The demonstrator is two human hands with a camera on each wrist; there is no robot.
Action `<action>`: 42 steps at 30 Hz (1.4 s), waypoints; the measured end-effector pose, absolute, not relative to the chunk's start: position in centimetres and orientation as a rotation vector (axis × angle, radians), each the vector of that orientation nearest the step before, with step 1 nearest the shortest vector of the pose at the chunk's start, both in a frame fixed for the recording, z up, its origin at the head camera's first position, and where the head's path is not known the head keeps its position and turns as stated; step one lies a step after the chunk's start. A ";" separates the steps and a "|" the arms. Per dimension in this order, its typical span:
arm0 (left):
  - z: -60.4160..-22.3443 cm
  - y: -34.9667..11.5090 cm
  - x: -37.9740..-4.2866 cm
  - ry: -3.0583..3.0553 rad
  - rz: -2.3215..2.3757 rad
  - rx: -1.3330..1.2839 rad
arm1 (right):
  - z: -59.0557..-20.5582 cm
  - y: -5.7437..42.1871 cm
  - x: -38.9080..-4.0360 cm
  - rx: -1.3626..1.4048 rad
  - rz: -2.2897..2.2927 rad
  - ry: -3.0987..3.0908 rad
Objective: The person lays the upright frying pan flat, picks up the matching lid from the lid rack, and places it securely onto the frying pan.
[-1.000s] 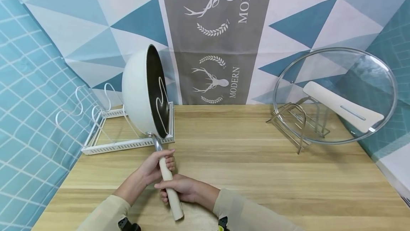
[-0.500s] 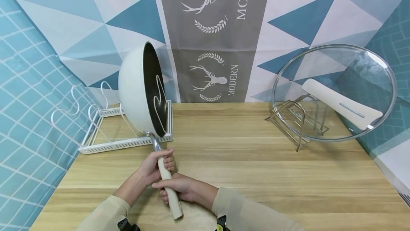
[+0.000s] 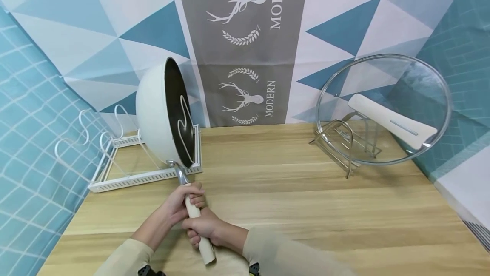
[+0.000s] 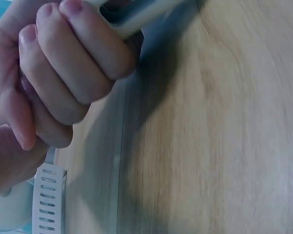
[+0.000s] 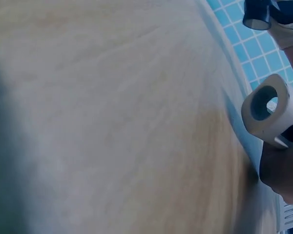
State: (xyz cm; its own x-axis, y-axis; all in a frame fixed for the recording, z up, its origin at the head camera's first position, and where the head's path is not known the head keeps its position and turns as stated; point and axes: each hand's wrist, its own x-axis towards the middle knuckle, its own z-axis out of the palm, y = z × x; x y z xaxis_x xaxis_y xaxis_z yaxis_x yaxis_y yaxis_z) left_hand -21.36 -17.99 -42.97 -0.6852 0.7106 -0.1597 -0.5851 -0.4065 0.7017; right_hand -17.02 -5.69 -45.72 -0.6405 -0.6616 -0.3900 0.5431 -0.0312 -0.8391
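"Studying the head view, where did we locate the pan (image 3: 151, 114)?"

"We located it at the left, standing on edge in a white rack (image 3: 139, 179). Its pale outer wall faced left, its dark inside faced right, and one bent wire rose in front of that inside."

"How did we read the hands?"

"We read both as gripping. The left hand (image 3: 185, 199) had its fingers curled round the cream handle (image 3: 193, 211), just below the metal neck (image 3: 182, 177); the right hand (image 3: 204, 225) gripped farther down, just beside the left, with the handle's end projecting below it."

"Did the wrist views agree?"

"We judged so. In the left wrist view, curled fingers (image 4: 63, 73) filled the upper left, with the rack's slotted edge below them; in the right wrist view, we looked upon the handle's end, with a round hole in it."

"What stood on the other side?"

"We noted, at the right of the counter (image 3: 298, 203), well apart from the pan, a glass lid (image 3: 421, 89) with a cream bar (image 3: 390, 119), tilted in a wire stand (image 3: 350, 150). Behind, we recorded a wall covering (image 3: 149, 25) of blue and white triangles and a grey band (image 3: 283, 50) bearing deer heads and the word MODERN. Beige sleeves (image 3: 124, 254) entered from the lower edge, a dark device (image 3: 149, 271) at each wrist."
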 end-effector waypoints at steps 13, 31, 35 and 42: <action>-42.0 -18.5 -20.7 1.020 2.086 0.281 | -45.0 -6.5 -16.2 -0.130 -1.869 1.414; -40.1 -18.4 -20.4 1.099 2.066 0.300 | -44.0 -6.6 -16.0 -0.214 -1.910 1.463; -39.6 -18.3 -20.3 1.119 2.068 0.281 | -43.7 -6.5 -15.9 -0.220 -1.891 1.480; -39.3 -18.2 -19.9 1.109 2.071 0.284 | -43.5 -6.4 -15.6 -0.249 -1.884 1.487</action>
State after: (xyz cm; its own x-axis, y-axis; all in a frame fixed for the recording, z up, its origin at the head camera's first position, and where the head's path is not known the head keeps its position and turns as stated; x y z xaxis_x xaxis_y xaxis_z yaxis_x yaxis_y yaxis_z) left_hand -19.88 -18.22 -39.34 -0.6894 0.7091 -0.1478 -0.5159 -0.3374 0.7874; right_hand -15.56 -6.38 -43.48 -0.7275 -0.6310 -0.2695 0.4086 -0.0829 -0.9090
